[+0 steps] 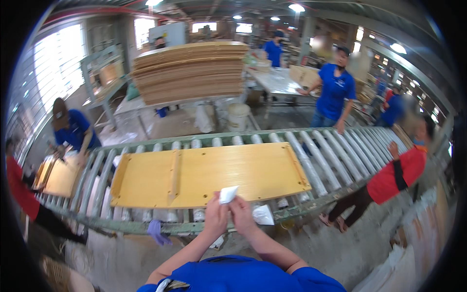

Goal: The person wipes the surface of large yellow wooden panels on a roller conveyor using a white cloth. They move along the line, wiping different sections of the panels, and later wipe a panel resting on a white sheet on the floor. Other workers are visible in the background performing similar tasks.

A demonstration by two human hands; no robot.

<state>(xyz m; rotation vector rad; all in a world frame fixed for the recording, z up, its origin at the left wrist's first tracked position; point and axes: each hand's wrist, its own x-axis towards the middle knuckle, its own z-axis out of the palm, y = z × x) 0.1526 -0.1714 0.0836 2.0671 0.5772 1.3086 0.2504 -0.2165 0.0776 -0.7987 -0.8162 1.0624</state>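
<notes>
A small white folded piece, paper or cloth [227,194], is pinched between both of my hands. My left hand [215,216] grips its lower left and my right hand [242,214] its lower right, just at the near edge of a long yellow wooden panel [204,173]. The panel lies flat on a green roller conveyor [321,165] and has a raised batten across it and lips at both ends.
Another white scrap [263,214] and a purple glove [156,231] lie at the conveyor's near rail. People in blue and red stand around the conveyor. A second panel [61,177] lies at the left end. A tall stack of boards [192,70] stands behind.
</notes>
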